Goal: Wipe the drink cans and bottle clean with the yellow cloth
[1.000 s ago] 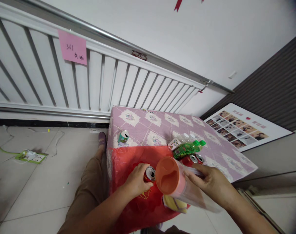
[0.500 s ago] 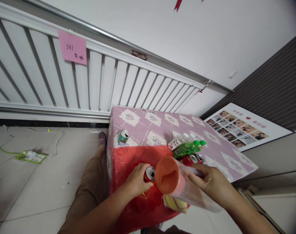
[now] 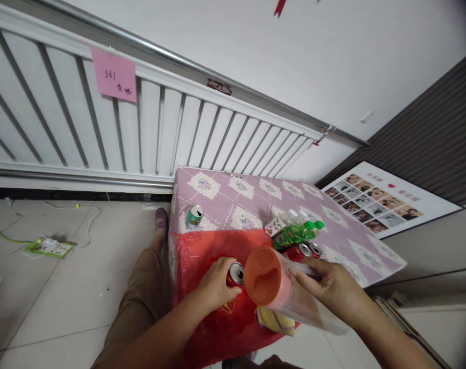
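Observation:
My left hand [image 3: 218, 284] is wrapped round a red drink can [image 3: 236, 275] with an opened top, over the red cloth [image 3: 202, 333]. In my right hand [image 3: 329, 282] is the handle of a clear plastic pitcher [image 3: 313, 307] with an orange lid [image 3: 262, 277]. The pitcher is tilted, its lid end close beside the can. Whether the two touch, I cannot tell. A folded yellow cloth [image 3: 275, 321] lies below the pitcher. Behind it are a green-labelled bottle [image 3: 290, 237] and more red cans [image 3: 304, 250].
A teal can [image 3: 194, 217] stands at the left on the patterned tablecloth [image 3: 240, 189]. The white radiator [image 3: 152, 123] runs along the wall behind. On the floor at left lies a power strip [image 3: 52, 247] with cables. A framed photo board [image 3: 390, 200] leans at right.

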Demonstrator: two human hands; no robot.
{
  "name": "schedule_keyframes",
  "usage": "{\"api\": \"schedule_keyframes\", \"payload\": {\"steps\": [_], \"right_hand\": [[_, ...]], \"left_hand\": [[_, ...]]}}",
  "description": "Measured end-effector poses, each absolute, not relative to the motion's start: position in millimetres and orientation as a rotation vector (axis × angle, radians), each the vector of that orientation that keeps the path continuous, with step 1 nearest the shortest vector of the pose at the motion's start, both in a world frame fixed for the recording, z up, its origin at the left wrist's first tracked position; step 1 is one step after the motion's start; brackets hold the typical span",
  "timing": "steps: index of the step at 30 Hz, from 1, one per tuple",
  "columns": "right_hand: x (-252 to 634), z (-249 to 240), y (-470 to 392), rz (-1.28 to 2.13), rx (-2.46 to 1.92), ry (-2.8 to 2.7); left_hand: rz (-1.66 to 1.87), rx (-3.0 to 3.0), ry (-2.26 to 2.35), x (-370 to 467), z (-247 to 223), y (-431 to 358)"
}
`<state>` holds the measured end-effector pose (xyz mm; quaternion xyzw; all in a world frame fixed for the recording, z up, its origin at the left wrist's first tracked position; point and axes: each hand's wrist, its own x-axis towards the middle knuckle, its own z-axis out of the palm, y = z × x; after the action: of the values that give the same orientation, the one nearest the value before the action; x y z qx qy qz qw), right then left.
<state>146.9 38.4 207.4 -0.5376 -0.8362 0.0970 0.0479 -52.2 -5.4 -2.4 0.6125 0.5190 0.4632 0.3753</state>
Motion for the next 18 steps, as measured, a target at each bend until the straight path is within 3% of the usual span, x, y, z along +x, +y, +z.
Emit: {"api": "schedule_keyframes", "payload": {"steps": [18], "right_hand": [[163.2, 192.4, 34.1, 0.586, -1.569, -2.307]], "left_hand": [[1.172, 1.572, 1.332, -50.3, -0.9, -6.6]]}}
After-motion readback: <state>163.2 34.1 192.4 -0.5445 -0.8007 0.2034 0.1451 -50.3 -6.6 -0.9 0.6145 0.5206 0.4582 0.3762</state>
